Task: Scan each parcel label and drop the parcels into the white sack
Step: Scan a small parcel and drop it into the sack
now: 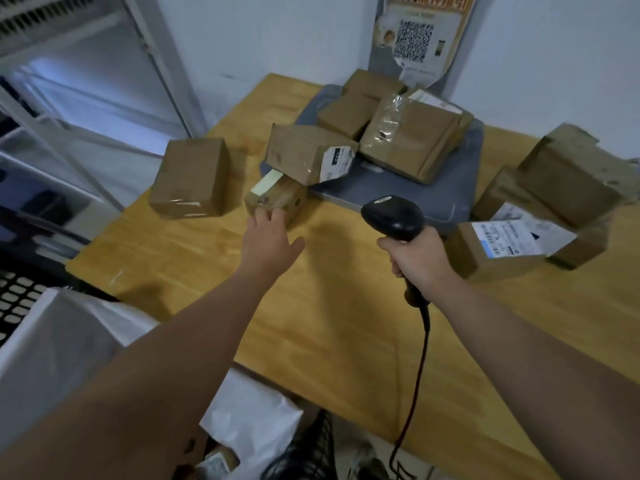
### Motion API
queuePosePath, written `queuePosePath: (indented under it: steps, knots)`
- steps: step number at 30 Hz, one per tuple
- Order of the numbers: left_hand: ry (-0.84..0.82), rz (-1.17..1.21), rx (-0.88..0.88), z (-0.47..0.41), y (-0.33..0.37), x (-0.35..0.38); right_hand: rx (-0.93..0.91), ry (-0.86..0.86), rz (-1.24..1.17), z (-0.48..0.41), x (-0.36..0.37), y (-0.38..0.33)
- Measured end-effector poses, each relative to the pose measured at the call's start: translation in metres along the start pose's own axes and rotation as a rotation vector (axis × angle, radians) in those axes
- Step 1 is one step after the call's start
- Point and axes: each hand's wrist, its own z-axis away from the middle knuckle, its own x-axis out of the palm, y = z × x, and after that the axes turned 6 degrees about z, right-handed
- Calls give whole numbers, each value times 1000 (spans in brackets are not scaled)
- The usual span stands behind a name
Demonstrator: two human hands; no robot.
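on table point(346, 306), left hand point(268, 242) spread on small brown parcel point(277, 199), right hand point(415, 258) gripping scanner point(393, 214)

A single head-worn camera looks forward and down, close over the wooden table point(346, 306).

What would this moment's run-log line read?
left hand: touches small parcel | right hand: grips scanner | white sack: lower left, beside table | step: reaching for parcel

Wooden table point(346, 323); grey platform point(381, 192) on it; QR poster point(415, 39) upright behind.
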Motion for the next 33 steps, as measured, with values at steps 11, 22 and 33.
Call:
queuePosePath:
  steps: [11,22,33]
  knots:
    - [-233,47,-199,-100,-38,-1,45,-60,-12,-40,57,-13]
    - [54,-235,535,-5,-37,45,113,-52,-80,-26,49,14]
    - [-413,609,-235,-19,-16,33,147,-20,-123,-1,32,35]
